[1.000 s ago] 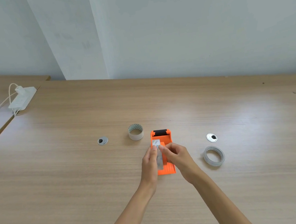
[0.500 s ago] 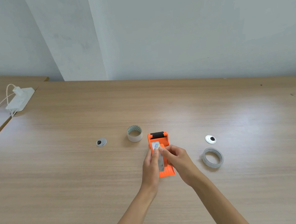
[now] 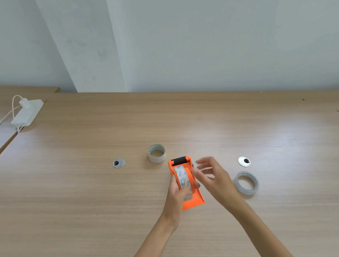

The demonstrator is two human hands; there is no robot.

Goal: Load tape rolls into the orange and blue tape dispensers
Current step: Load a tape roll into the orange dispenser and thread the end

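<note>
The orange tape dispenser [image 3: 192, 200] lies on the wooden table [image 3: 86, 193] near the middle, its black roller end pointing away from me. A clear tape roll [image 3: 181, 177] stands on edge inside it. My left hand [image 3: 176, 192] grips the dispenser and the roll from the left side. My right hand [image 3: 210, 176] hovers just right of the dispenser, fingers spread and blurred, holding nothing. A small blue bit [image 3: 193, 165] shows behind the dispenser's right edge; I cannot tell what it is. No blue dispenser is plainly visible.
A beige tape roll [image 3: 156, 153] stands left of the dispenser's far end. A flat white tape roll [image 3: 246, 183] lies to the right. Silver cable grommets [image 3: 118, 163] [image 3: 244, 161] sit in the table. A white power strip [image 3: 26, 113] lies far left.
My right hand has let go of the tape roll and pulled away to the right with fingers spread. My left hand stays on the dispenser, and the roll now sits in it.
</note>
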